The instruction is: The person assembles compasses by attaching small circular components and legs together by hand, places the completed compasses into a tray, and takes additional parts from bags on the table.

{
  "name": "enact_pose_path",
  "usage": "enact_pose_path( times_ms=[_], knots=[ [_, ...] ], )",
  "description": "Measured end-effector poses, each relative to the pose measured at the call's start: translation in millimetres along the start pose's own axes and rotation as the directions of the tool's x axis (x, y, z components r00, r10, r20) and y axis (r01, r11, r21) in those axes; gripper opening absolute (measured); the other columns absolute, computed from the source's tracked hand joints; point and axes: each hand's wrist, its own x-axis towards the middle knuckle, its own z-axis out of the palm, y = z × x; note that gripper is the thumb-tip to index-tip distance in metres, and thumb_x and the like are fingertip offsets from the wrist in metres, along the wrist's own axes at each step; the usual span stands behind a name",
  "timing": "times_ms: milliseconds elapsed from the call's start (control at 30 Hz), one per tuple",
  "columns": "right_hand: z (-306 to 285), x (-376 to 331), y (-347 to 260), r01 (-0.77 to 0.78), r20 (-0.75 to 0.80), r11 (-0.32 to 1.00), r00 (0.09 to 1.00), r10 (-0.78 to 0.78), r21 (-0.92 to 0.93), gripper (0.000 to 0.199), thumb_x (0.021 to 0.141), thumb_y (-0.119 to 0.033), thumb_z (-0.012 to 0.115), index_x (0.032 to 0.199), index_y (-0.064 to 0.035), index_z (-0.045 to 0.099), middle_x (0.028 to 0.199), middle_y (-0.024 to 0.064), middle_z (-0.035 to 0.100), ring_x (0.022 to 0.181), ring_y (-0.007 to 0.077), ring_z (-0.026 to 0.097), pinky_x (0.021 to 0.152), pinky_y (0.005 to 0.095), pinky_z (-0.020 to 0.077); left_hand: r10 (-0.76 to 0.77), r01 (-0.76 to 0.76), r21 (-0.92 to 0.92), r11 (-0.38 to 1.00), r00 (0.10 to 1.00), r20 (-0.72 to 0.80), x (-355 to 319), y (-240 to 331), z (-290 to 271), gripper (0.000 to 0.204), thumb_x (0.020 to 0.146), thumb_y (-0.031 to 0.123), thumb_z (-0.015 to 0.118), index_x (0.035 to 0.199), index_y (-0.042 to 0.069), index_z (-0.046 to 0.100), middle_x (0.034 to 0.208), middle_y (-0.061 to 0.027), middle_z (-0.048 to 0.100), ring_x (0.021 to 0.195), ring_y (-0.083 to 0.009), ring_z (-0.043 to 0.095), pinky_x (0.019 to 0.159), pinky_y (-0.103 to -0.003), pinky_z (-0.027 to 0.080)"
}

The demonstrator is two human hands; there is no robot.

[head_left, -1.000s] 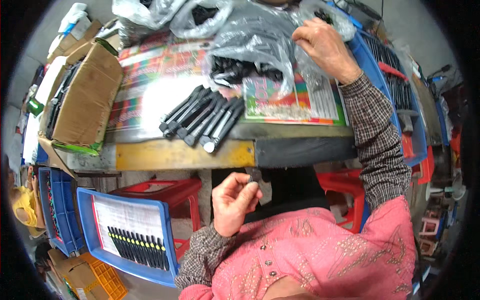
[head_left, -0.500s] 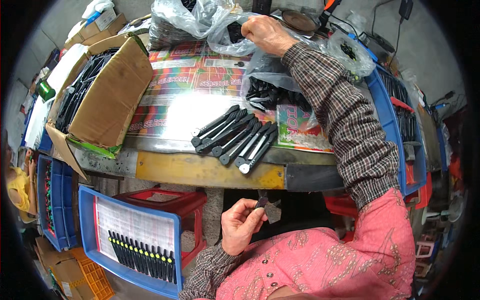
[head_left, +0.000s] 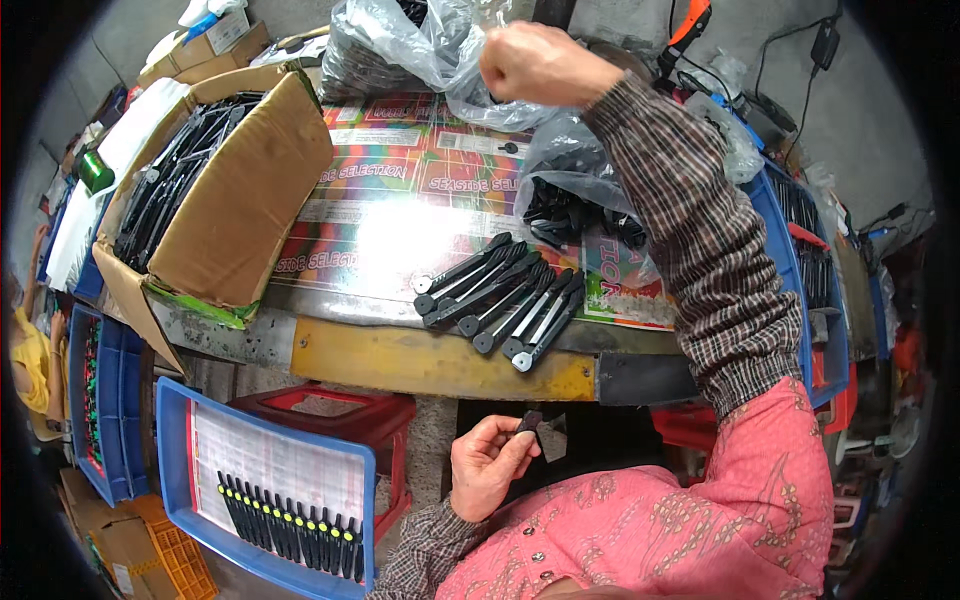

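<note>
My left hand point(head_left: 487, 466) is low in front of the table edge, thumb and fingers pinched on a small black part point(head_left: 531, 421). My right hand point(head_left: 545, 65) is stretched to the far side of the table, its fingers curled closed above a clear plastic bag point(head_left: 490, 108); what lies in them is hidden. Below that forearm another plastic bag point(head_left: 565, 150) lies open, with black plastic parts point(head_left: 560, 210) spilling from its mouth. Several long black parts with round ends point(head_left: 500, 298) lie side by side near the table's front edge.
A cardboard box point(head_left: 240, 190) full of black parts stands on the left. Below it, a blue tray point(head_left: 368, 510) holds a row of black pieces with yellow dots point(head_left: 290, 520), beside a red stool point(head_left: 395, 420). A blue bin point(head_left: 790, 270) stands beyond my right arm.
My right hand has turned and lifted slightly from the bag, its fingers still curled. My left hand keeps its pinch on the black part. The whole view has shifted slightly.
</note>
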Motion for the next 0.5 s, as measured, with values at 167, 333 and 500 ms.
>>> enact_pose_path(
  times_ms=[167, 333, 500],
  knots=[
    [52, -35, 7, -0.020, 0.120, 1.000, 0.993, 0.022, -0.021, 0.008, 0.065, -0.008, 0.062, 0.071, -0.0036, 0.064, 0.072, 0.0159, 0.062, 0.073, 0.0338, 0.062, 0.062, 0.0412, 0.0489, -0.027, 0.028, -0.017, 0.999, 0.999, 0.025, 2, 3, 1, 0.008, 0.088, 0.004, 0.058, 0.093, -0.002, 0.056, 0.073, -0.0074, 0.063, 0.053, -0.0064, 0.051, 0.046, -0.018, 0.040],
    [72, -45, -1, 0.049, 0.082, 0.996, 0.996, -0.043, -0.073, 0.013, 0.077, -0.011, 0.054, 0.077, -0.0016, 0.063, 0.080, 0.0180, 0.064, 0.081, 0.0331, 0.064, 0.067, 0.0417, 0.0506, -0.018, 0.019, -0.020, 1.000, 0.999, 0.032, 2, -1, -3, 0.009, 0.088, 0.004, 0.058, 0.094, -0.003, 0.056, 0.073, -0.0074, 0.063, 0.052, -0.0065, 0.051, 0.046, -0.018, 0.040],
    [72, -40, -7, 0.043, 0.092, 0.997, 0.995, -0.037, -0.070, 0.010, 0.071, -0.008, 0.054, 0.071, 0.0002, 0.059, 0.074, 0.0182, 0.061, 0.074, 0.0357, 0.061, 0.063, 0.0436, 0.0484, -0.019, 0.019, -0.011, 1.000, 1.000, 0.025, 0, -6, -3, 0.010, 0.088, 0.004, 0.058, 0.094, -0.003, 0.056, 0.074, -0.0077, 0.063, 0.053, -0.0065, 0.051, 0.046, -0.019, 0.040]
  ],
)
